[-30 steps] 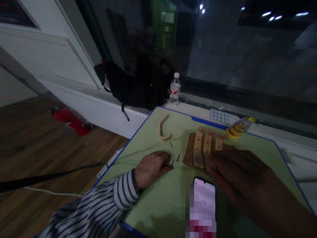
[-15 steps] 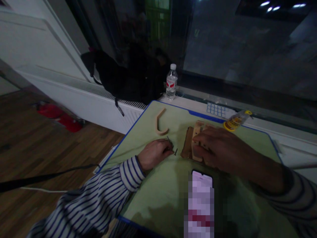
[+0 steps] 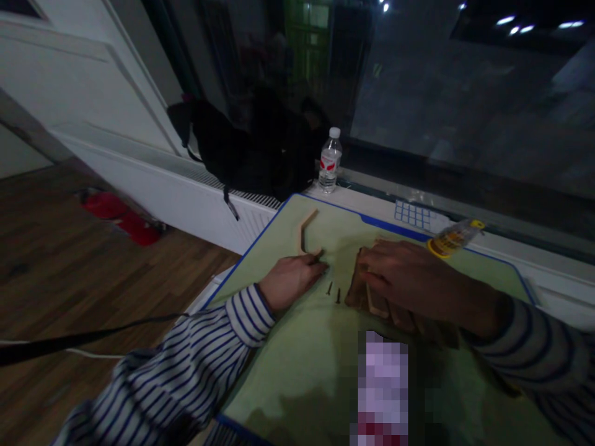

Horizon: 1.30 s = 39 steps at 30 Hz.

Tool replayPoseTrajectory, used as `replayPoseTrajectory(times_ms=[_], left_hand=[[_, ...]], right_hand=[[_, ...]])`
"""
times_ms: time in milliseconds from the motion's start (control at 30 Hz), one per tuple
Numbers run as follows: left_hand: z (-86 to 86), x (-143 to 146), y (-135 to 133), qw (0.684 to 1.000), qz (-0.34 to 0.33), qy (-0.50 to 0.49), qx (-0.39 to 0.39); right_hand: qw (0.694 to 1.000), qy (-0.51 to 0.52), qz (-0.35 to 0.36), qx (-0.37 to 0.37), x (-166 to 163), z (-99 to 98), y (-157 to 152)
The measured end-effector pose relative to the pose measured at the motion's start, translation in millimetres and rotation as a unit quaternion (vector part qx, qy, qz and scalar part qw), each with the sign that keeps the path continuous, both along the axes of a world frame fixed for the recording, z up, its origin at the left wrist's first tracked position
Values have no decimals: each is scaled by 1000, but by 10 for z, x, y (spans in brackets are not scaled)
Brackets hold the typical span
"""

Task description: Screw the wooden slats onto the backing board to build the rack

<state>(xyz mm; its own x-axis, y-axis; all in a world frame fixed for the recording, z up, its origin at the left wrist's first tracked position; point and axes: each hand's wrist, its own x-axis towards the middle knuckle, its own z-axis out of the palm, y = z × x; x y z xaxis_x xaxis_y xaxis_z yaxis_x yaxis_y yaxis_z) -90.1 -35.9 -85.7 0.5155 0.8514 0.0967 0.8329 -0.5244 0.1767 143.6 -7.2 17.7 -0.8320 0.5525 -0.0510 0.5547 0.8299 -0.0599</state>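
Note:
My left hand (image 3: 294,279) rests on the table with its fingers stretched out. Its fingertips touch or overlap the curved end of a hook-shaped wooden strip (image 3: 302,234), hiding part of the bend. Two small screws, an upper screw (image 3: 330,288) and a lower screw (image 3: 338,296), lie on the tabletop just right of that hand. My right hand (image 3: 406,272) grips a wooden piece made of several slats (image 3: 377,303) from above, and covers most of it. At its left side a darker brown edge (image 3: 356,286) shows.
A phone (image 3: 385,371) with a blurred screen lies on the green, blue-edged table (image 3: 297,371). A yellow-capped bottle (image 3: 453,240) lies tilted at the far right edge. On the sill stand a water bottle (image 3: 330,162) and a black bag (image 3: 260,148).
My left hand has moved away from the screws to the hook-shaped strip; two screws now lie uncovered. The wooden piece under my right hand has tilted or turned. The view has shifted slightly.

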Motion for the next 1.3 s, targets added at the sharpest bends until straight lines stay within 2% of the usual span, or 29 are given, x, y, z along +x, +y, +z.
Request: replayPoseTrajectory(times_ms=[233,433,600,800,1000,1167,1300], left_hand=[[96,104,59,996,-46,69,20],[107,117,115,997,-57,45,6],[90,78,123,998,-38,-46,-23],[199,144,49,978,-45,-192,-65],[359,298,-52,916,-60,-394,-48],[530,424,-145,909,-79,-410,8],[702,493,-229,904,-125,-405,56]], right_hand=[[1000,3,-16,-12,58,19,-2],[999,27,-34,-17,112,48,-46],[996,59,-65,-12,208,28,-60],[993,84,-84,-11,298,-30,-105],[984,153,-88,-4,320,-8,-326],[974,206,-94,-13,244,60,-537],[954,286,-91,10,186,128,-678]])
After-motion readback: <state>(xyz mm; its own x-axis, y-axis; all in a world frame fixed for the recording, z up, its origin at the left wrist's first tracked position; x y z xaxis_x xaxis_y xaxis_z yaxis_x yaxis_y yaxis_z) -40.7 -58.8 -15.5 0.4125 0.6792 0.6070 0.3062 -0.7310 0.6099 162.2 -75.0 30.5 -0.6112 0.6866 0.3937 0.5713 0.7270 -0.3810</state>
